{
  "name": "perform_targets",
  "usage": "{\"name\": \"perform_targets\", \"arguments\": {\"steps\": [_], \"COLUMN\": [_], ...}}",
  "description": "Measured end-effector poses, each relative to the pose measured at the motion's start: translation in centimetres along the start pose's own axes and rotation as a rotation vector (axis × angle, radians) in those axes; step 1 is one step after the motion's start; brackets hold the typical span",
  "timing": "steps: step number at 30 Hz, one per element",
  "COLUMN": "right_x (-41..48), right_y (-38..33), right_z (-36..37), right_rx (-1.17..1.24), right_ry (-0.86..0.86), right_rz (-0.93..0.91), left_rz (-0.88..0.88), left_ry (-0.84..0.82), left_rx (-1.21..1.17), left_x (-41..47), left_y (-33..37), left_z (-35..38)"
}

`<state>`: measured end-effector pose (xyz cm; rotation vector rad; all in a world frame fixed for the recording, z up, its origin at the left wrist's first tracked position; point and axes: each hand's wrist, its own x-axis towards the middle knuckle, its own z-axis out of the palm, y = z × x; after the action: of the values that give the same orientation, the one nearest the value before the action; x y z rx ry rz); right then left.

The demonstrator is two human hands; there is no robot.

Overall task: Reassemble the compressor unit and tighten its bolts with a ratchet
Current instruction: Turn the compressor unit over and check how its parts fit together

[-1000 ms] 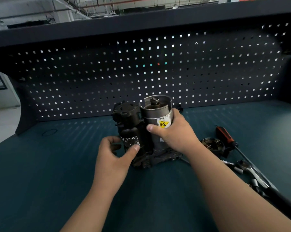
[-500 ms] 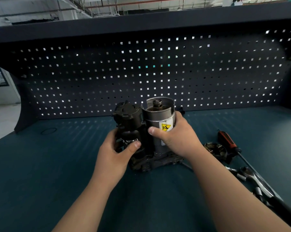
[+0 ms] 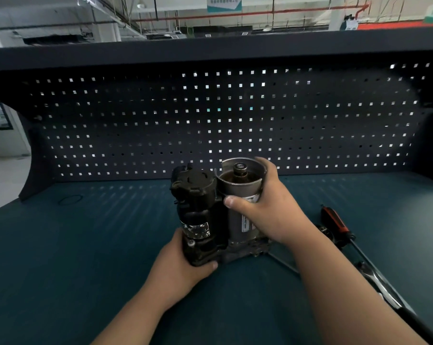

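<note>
Left hand (image 3: 180,267) grips the compressor unit (image 3: 196,195) low — right hand (image 3: 270,215) clasps its open cylinder (image 3: 236,189), shaft (image 3: 239,169) inside.

Compressor unit (image 3: 210,220): matt black plastic beside brushed grey metal cylinder (image 3: 237,192). Bench mat (image 3: 86,245) matt teal. Ratchet (image 3: 382,285) shiny metal.

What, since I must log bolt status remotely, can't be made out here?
Head view only:
- Label on the cylinder: mostly covered by the right hand, text too small.
- Bolts at the compressor base: near corner hidden by the left hand; the rest too dark.
- The ratchet: blurred, handle cut off at the lower right corner.
- Dark part beside the screwdriver: mostly behind the right forearm.
</note>
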<state>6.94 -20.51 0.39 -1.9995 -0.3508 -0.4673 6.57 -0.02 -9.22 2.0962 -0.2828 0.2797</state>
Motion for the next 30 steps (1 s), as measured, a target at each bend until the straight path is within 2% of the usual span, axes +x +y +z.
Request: {"name": "perform_targets", "arguments": {"steps": [6, 12, 15, 24, 27, 30], "right_x": [0.0, 0.2, 0.0, -0.2, -0.4, -0.6], "right_y": [-1.3, -2.7, -3.2, -3.4, -3.9, -4.3], "right_z": [0.6, 1.0, 1.5, 2.2, 2.6, 2.8], "right_rx": [-0.005, 0.046, 0.056, 0.165, 0.166, 0.159], "right_ry": [-0.021, -0.053, -0.098, -0.226, -0.221, -0.196], "right_rz": [-0.024, -0.010, -0.010, 0.114, 0.119, 0.136], "left_rz": [-0.014, 0.051, 0.068, 0.125, 0.164, 0.205], "left_ry": [-0.018, -0.113, -0.088, 0.141, 0.257, 0.387], "left_rx": [0.059, 0.159, 0.152, -0.068, -0.037, -0.159], "left_x": [-0.9, -2.1, -3.2, -5.8, -6.0, -5.8], "left_y": [0.0, 1.6, 2.0, 2.3, 1.5, 1.6], "left_z": [-3.7, -8.6, -9.4, -12.5, -11.2, -9.0]}}
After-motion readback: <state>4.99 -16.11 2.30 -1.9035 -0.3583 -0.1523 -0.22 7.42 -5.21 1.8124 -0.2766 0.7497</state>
